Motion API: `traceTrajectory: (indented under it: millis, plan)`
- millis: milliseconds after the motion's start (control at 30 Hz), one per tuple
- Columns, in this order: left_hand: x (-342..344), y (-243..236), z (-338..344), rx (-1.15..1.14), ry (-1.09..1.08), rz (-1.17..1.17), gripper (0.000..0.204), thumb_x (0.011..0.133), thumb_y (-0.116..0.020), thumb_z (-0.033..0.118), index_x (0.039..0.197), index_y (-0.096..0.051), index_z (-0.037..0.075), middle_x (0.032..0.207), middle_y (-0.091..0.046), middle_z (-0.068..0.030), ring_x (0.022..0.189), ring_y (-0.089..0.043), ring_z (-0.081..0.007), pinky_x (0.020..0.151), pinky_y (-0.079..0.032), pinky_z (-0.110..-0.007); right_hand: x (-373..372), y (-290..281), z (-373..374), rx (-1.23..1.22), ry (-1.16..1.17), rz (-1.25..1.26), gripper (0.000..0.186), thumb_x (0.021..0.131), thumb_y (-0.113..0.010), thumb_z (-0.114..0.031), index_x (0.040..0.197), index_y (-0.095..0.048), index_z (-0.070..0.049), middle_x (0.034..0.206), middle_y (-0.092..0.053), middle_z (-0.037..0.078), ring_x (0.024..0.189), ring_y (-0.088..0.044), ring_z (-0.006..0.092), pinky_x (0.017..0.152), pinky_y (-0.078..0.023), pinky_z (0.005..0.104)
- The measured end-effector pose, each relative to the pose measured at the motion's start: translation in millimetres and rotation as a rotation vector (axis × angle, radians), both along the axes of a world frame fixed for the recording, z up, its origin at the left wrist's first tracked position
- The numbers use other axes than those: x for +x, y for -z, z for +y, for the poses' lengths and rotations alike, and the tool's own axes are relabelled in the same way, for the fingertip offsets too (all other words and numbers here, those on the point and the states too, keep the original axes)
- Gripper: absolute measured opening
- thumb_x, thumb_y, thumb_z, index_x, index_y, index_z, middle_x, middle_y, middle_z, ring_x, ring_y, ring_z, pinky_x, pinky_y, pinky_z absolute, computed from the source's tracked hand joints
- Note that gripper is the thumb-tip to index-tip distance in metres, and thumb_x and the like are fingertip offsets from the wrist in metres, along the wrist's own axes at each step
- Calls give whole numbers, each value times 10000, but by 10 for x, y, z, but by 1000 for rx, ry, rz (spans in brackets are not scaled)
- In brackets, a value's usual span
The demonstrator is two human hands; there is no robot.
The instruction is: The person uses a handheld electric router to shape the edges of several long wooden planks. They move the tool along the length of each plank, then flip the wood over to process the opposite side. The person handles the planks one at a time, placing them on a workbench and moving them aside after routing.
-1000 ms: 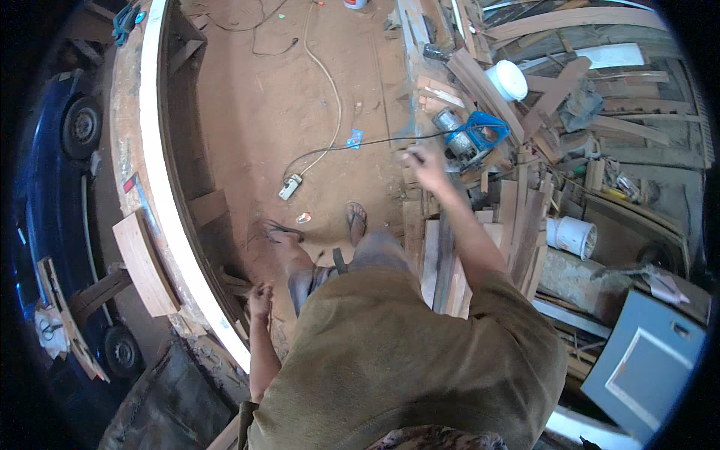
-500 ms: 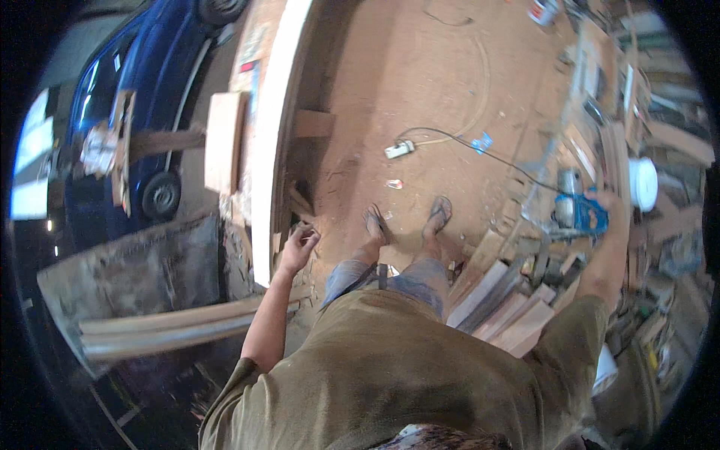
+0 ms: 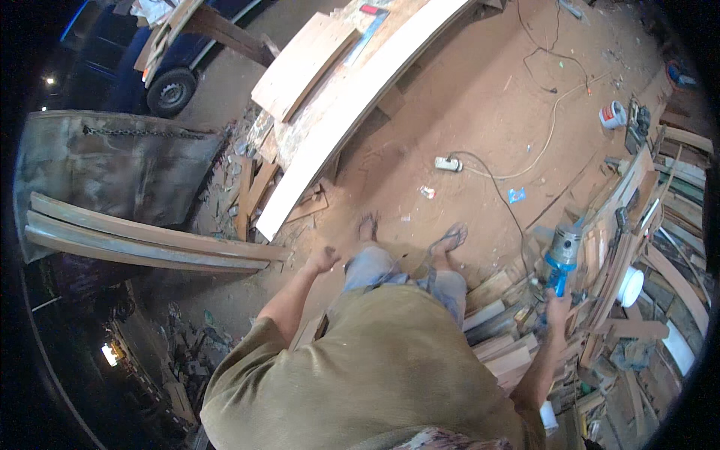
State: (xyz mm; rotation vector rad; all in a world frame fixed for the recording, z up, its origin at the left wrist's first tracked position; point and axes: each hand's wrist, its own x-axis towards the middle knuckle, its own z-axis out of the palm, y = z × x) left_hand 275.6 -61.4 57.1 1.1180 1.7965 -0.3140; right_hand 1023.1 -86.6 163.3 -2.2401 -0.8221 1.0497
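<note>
Dirt floor (image 3: 450,97), reddish-brown, dusty, w/ scraps and shavings scattered about. Open workshop; a dark blue vehicle (image 3: 127,45) stands at the upper left edge, one wheel showing. Below it a rusty grey metal sheet (image 3: 112,165), and long curved wooden beams (image 3: 142,240) lie along its lower side.

A long pale plank (image 3: 360,105) runs diagonally from top centre down toward the person's feet, w/ a shorter flat board (image 3: 300,64) resting on it. Loose offcuts pile up beside its lower end.

A white power strip (image 3: 448,163) lies on the floor, and a cable (image 3: 499,199) runs from it toward the right. A small white bucket (image 3: 613,115) sits far right, well apart. Stacked timber (image 3: 502,330) crowds the right side, rough-sawn, mixed lengths, just beside the person's right leg.

Right hand (image 3: 556,307) is closed around the blue handle of a power tool (image 3: 562,255), grey body pointing up, held over the timber stack. Left hand (image 3: 324,260) hangs free near the left knee, fingers loosely curled, holding nothing.
</note>
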Motion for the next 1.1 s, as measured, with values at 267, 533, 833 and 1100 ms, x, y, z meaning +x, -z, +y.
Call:
traceTrajectory:
  millis: [267,533,833,1100]
  plan:
    - [394,-249,2015,489,229,-473,462,980,-618,427,1246,-669,53,1242,-672,-214,1171,-642,-374,1000,-499,-439,-2900,-717,500,-188,12,306,284,870,-591,-43,1149,-647,-47,670,-567,17,462,-498,121,407,-420,280]
    - [-50,-268,1896,250,162,-744,486,1011,-568,482,1192,-725,59,1141,-732,-170,1057,-691,-302,922,-525,-400,-5137,-695,-87,-69,-383,231,336,816,-691,-109,1136,-674,-7,730,-623,58,602,-600,168,589,-512,352]
    - [-347,-483,677,-236,150,-1000,541,1040,-518,508,869,-733,42,768,-663,-13,740,-585,-141,748,-490,-326,-5761,-1459,-1014,1,-944,-231,596,661,-795,-154,1236,-661,-70,893,-705,184,761,-687,401,672,-556,458]
    - [-518,-1277,-215,509,398,-1129,379,988,-574,249,718,-642,-9,635,-592,-144,580,-573,-249,581,-437,-389,-6575,-832,-2868,86,-622,-448,513,560,-800,-133,1056,-674,-109,1051,-612,152,1050,-579,356,950,-435,484]
